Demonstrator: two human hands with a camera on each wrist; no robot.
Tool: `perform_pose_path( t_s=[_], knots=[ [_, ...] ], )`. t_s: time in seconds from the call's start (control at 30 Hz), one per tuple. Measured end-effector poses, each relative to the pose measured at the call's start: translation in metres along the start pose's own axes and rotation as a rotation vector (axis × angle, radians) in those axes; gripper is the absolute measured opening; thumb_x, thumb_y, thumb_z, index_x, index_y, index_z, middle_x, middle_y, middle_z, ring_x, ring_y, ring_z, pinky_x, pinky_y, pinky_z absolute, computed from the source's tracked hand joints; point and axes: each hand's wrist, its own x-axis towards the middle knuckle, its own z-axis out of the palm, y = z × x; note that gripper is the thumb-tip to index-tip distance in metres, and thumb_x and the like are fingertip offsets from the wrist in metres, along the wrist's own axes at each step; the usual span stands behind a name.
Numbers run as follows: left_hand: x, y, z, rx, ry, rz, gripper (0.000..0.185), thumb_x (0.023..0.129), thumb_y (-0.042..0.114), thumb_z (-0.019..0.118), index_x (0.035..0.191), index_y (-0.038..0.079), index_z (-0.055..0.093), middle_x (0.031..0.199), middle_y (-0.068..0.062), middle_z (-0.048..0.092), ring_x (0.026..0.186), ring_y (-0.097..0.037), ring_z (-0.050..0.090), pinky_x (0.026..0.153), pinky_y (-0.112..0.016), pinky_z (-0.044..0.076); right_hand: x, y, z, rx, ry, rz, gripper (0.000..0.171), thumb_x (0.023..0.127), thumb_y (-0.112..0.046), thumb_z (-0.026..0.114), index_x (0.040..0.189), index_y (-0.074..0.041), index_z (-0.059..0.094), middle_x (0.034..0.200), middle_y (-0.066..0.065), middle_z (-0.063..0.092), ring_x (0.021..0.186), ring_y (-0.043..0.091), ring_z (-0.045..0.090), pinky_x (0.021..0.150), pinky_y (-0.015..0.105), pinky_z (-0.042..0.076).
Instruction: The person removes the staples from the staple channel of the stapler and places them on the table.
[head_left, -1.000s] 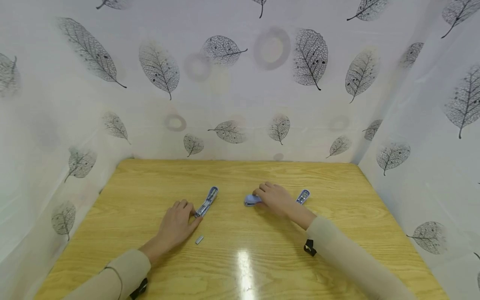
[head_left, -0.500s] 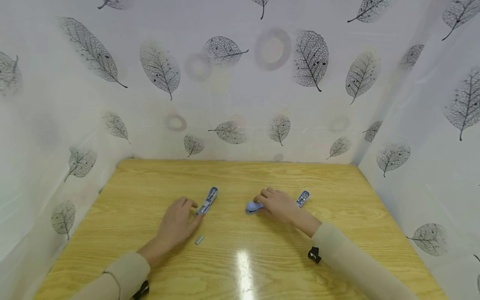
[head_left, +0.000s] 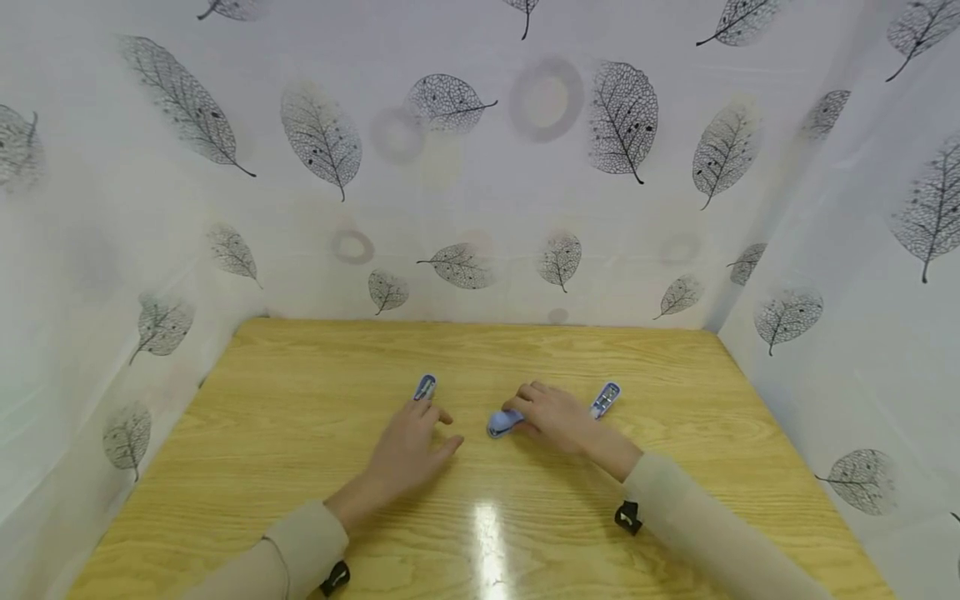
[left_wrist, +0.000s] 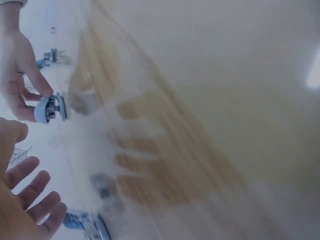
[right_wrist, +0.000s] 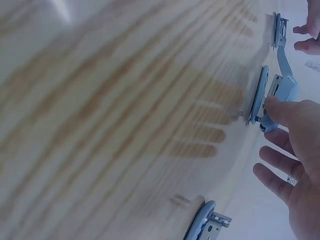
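Note:
My right hand (head_left: 558, 417) pinches a light blue stapler (head_left: 504, 422) that rests on the wooden table. In the right wrist view the thumb and index finger are on this stapler's (right_wrist: 286, 90) upper part, the other fingers spread. My left hand (head_left: 408, 450) holds nothing; its fingers are loosely extended above the table, as the left wrist view shows on the hand (left_wrist: 30, 192). Beyond it lies a second blue stapler (head_left: 425, 387), lid swung open, its near part hidden behind the hand. A third opened stapler (head_left: 606, 398) lies past the right hand, partly covered by it.
The wooden table (head_left: 300, 367) has a light reflection near its front. A white curtain (head_left: 480, 192) with leaf prints stands along the back and both sides.
My left hand has left the opened stapler and moved right, toward the middle one, covering the small staple strip seen earlier. The right hand has shifted the held stapler slightly nearer.

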Motion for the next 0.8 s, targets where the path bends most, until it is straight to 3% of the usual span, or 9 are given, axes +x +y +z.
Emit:
perform_pose_path(
  t_s=[0.13,0.27,0.47,0.8],
  knots=[
    [0.006,0.009,0.008,-0.047,-0.064,-0.023,0.032,0.095,0.036,0.078,0.111,0.01,0.073,0.116,-0.007,0.071,0.113,-0.027,0.067,0.096,-0.045,0.057,0.001,-0.002,0.001,0.024,-0.005,0.009,0.033,0.097,-0.027,0.077,0.126,-0.014,0.07,0.114,0.003,0.071,0.105,0.019,0.068,0.091,0.035,0.06],
    [0.013,0.014,0.019,-0.002,-0.118,0.002,0.034,0.095,0.038,0.077,0.112,0.01,0.072,0.109,-0.006,0.07,0.108,-0.025,0.065,0.094,-0.043,0.056,0.001,-0.003,0.001,0.042,-0.004,0.011,0.031,0.098,-0.025,0.075,0.126,-0.013,0.07,0.114,0.003,0.07,0.105,0.019,0.068,0.091,0.035,0.06],
    [0.024,0.022,0.034,0.109,-0.149,0.031,0.037,0.096,0.043,0.075,0.11,0.01,0.071,0.105,-0.005,0.069,0.105,-0.026,0.065,0.092,-0.042,0.055,0.0,-0.003,0.002,0.028,0.02,-0.016,0.031,0.097,-0.024,0.076,0.125,-0.012,0.07,0.113,0.002,0.07,0.103,0.018,0.068,0.09,0.033,0.06],
    [0.034,0.032,0.043,0.192,-0.171,0.022,0.033,0.096,0.044,0.076,0.105,0.013,0.071,0.108,-0.006,0.067,0.1,-0.023,0.062,0.082,-0.039,0.055,0.001,-0.003,0.002,0.007,0.022,-0.043,0.032,0.097,-0.027,0.077,0.125,-0.013,0.07,0.113,0.001,0.071,0.105,0.018,0.069,0.093,0.033,0.06]
  ],
)
